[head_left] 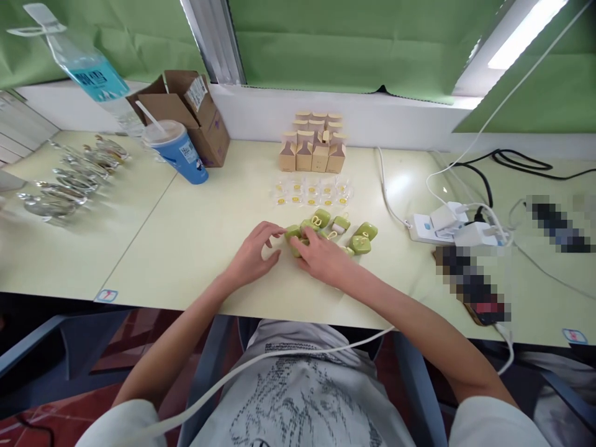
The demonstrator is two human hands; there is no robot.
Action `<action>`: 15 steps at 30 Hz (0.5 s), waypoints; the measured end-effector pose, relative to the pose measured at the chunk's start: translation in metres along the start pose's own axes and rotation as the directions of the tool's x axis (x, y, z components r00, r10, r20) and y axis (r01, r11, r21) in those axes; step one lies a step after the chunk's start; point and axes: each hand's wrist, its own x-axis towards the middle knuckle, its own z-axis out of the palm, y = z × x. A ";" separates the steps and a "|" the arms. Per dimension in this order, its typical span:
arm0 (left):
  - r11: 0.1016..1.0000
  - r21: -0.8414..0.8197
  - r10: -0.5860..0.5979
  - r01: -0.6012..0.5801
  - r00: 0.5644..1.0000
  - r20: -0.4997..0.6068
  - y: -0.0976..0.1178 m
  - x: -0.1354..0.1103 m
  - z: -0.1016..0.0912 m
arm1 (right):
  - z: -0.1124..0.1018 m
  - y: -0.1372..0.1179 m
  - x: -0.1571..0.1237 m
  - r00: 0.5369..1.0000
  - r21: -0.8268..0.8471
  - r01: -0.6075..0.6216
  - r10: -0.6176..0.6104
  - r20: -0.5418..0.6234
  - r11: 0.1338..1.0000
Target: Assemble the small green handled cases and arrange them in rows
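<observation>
Both hands meet on a green keychain piece at the near middle of the pale desk.

The left hand (251,254) and right hand (321,257) pinch one green charm (294,234) between fingertips, at the 9 o'clock end of the green cluster (361,241). Small yellow packets (311,192) and kraft boxes (311,149) sit toward 12 o'clock. Bare desk (186,248) opens toward 9 o'clock; the power strip (437,228) crowds 3 o'clock. The near edge lies just under the wrists.

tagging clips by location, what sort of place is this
Probably a small packing or assembly workstation: a desk with green cases under both hands, small cardboard boxes stacked behind, and rows of bagged trinkets.
</observation>
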 end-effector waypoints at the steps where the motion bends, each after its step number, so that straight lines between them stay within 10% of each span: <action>1: 1.000 -0.028 0.005 -0.006 0.999 -0.041 0.010 -0.005 0.005 | 0.001 0.004 -0.005 0.996 0.113 0.017 -0.007 -0.088 0.994; 7: 0.994 -0.093 0.028 -0.051 0.972 -0.233 0.051 0.003 0.029 | -0.002 0.009 -0.036 0.889 0.704 0.146 0.220 -0.402 0.695; 15: 0.971 0.210 0.132 -0.112 0.988 -0.080 0.056 0.016 0.057 | 0.005 -0.004 -0.055 0.821 0.433 -0.200 0.392 -0.416 0.879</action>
